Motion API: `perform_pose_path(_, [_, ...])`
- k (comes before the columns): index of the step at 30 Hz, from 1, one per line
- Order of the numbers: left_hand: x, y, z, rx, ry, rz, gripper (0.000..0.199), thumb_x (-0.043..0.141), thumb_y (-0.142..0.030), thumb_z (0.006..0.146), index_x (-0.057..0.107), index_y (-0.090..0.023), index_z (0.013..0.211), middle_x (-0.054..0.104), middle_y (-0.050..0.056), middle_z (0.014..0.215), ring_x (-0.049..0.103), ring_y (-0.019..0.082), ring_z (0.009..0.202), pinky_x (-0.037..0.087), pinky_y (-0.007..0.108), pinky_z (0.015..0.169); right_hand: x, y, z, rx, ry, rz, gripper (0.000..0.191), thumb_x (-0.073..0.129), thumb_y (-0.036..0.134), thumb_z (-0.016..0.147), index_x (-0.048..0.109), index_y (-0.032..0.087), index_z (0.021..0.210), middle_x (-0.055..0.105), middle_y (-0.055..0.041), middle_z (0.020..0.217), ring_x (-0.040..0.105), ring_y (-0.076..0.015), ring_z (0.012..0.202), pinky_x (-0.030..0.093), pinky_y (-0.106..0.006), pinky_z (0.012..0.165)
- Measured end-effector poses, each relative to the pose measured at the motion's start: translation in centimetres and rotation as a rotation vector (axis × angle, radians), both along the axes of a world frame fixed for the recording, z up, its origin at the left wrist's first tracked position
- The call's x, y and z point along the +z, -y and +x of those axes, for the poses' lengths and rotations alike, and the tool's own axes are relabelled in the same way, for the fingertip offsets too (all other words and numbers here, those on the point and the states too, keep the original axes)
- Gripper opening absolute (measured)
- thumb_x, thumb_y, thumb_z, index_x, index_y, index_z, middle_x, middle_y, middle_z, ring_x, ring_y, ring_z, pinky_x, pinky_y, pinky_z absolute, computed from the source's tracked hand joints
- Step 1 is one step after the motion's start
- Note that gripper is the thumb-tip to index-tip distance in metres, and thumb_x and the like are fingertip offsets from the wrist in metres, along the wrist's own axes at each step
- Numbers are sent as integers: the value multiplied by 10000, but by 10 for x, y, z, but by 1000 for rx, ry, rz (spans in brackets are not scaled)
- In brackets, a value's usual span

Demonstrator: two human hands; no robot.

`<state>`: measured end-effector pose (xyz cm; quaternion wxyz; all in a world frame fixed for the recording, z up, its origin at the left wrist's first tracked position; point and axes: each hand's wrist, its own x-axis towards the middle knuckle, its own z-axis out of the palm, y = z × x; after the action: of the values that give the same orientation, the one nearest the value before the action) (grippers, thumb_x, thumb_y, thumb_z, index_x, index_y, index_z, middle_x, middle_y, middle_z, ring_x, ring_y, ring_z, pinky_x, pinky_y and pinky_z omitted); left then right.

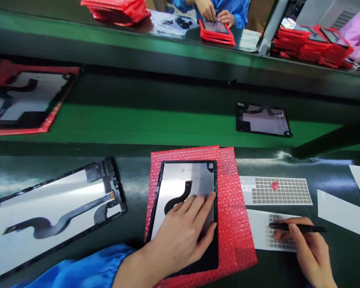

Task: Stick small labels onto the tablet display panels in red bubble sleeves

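On the desk [134,176], a red bubble-wrap pouch [241,240], soft and probably slippery, lies under a display panel [172,186]. The panel looks thin, stiff and fragile; its black frame [215,182] seems the safest hold. The left hand [184,226] rests on it, fingers loosely spread. Beside the pouch, over a flimsy-looking sticker sheet [257,232], the right hand [310,244] pinches slim black tweezers [307,228].

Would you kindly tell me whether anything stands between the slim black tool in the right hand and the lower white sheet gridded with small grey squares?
Nothing visible does: the slim black tool in the right hand has its tip right over the gridded white sheet, though whether it touches is unclear.
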<state>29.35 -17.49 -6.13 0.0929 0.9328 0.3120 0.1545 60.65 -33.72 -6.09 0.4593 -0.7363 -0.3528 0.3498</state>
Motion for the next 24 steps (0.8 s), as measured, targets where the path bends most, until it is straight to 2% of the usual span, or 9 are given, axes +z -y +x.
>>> perform_pose_path(4, [1, 1, 0, -2, 3, 2, 531, 514, -271, 1008, 501, -39, 1486, 678, 158, 1105, 683, 306, 940, 631, 430, 738, -8, 3, 7, 111, -5, -5, 238, 733, 473, 1039, 765, 238, 1055, 793, -91, 882, 781, -275, 746, 662, -331, 673])
perform_pose_path(10, [6, 3, 2, 0, -28, -61, 564, 537, -266, 986, 522, -25, 1496, 679, 162, 1093, 689, 336, 944, 642, 469, 704, -4, 1, 15, 130, 44, -27, 255, 736, 482, 1030, 770, 229, 1037, 790, -92, 872, 775, -278, 731, 660, -331, 668])
perform_pose_path(14, [12, -1, 2, -8, -69, -181, 593, 581, -279, 974, 525, -37, 1513, 694, 171, 1152, 695, 345, 1006, 656, 493, 786, -2, -4, 17, 115, 38, -41, 314, 765, 534, 989, 787, 221, 1007, 782, -91, 809, 766, -295, 703, 651, -343, 647])
perform_pose_path(17, [20, -5, -5, -45, -21, -248, 581, 609, -269, 986, 514, -47, 1515, 703, 174, 1215, 700, 324, 1034, 647, 481, 855, -3, -5, 17, 39, -25, -59, 330, 804, 546, 952, 795, 218, 983, 782, -95, 813, 750, -290, 679, 645, -345, 641])
perform_pose_path(21, [32, -5, -24, -86, 56, -257, 355, 607, -303, 1032, 632, -127, 1339, 746, 125, 1160, 726, 287, 1016, 614, 437, 903, -1, -7, 23, -25, -122, -53, 297, 787, 522, 962, 798, 226, 967, 771, -97, 785, 741, -302, 661, 651, -378, 640])
perform_pose_path(24, [37, 0, -37, -62, -52, -236, 289, 623, -376, 1038, 702, -134, 1175, 773, 108, 1000, 744, 278, 851, 591, 434, 850, 10, -24, 22, -17, -199, 23, 244, 745, 474, 996, 797, 243, 935, 758, -86, 752, 720, -275, 591, 641, -369, 587])
